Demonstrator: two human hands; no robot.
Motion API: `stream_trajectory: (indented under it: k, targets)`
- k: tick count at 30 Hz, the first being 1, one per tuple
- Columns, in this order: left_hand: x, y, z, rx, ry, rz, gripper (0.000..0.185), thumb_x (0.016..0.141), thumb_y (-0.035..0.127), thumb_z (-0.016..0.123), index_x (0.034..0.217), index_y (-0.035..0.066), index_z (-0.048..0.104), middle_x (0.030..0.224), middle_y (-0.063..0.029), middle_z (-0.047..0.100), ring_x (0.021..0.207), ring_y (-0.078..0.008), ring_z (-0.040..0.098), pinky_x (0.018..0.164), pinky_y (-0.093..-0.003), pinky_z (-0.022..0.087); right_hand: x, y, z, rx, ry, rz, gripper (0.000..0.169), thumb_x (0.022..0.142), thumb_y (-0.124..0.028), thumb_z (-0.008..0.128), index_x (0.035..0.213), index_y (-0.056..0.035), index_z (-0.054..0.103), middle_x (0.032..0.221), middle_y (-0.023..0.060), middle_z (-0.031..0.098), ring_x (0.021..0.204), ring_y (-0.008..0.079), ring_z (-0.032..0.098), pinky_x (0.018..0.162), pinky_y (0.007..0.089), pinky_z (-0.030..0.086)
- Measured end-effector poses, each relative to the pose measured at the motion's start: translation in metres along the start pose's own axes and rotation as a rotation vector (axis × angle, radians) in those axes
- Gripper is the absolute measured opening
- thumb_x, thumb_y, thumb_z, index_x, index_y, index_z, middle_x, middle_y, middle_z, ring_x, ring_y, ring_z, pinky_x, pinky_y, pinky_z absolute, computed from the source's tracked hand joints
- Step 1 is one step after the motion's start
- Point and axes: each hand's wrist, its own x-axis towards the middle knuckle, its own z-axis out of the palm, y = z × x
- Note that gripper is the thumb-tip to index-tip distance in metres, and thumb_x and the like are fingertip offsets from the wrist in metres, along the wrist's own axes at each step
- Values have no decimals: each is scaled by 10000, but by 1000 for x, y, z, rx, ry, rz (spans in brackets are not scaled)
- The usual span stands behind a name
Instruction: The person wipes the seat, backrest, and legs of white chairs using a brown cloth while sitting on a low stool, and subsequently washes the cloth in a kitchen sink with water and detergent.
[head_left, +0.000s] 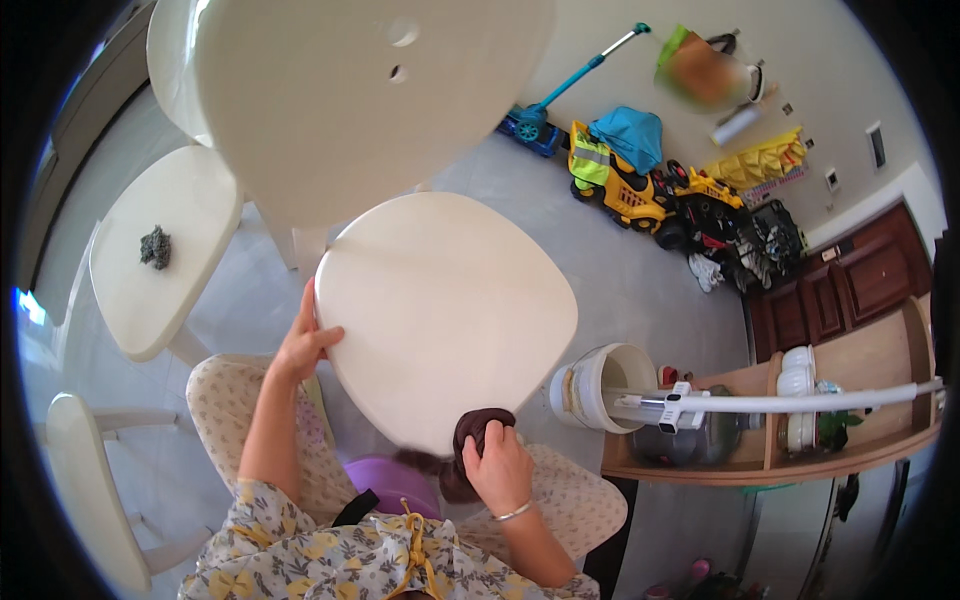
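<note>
A cream-coloured chair seat (446, 307) with rounded corners lies before me, its near edge over my lap. My left hand (304, 341) grips its left edge, thumb on the upper face. At the near right edge my right hand (499, 465) clutches a dark brown cloth (480, 427), which touches the rim and partly hangs below it. Under the near edge, between my legs, a purple basin (394, 484) shows in part. A grey scouring pad (155, 247) rests on another cream seat (165, 300) to the left.
A large cream round table (360, 127) stands ahead. Another cream chair (97, 487) is at the lower left. To the right are a white bucket (600, 386), a white pole (810, 400) and a wooden shelf (697, 474). Ride-on toys (637, 199) line the far wall.
</note>
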Motion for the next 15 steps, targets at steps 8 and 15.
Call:
stream_trajectory:
  k: [8,15]
  targets:
    - [26,29,-12,33,-86,-107,930,728,40,607,1451,214,48,1299,-90,425,1093,-233,488,714,-381,519,189,104,22,-123,544,-141,293,785,-216,596,1048,-87,604,1148,146,547,1002,353,504,839,456,411]
    - [28,25,-9,27,-58,-93,942,722,47,616,1455,199,44,1322,-97,403,1125,-242,468,734,-379,508,276,0,60,36,622,-482,215,729,-263,573,809,-68,616,938,102,602,812,329,550,708,450,437]
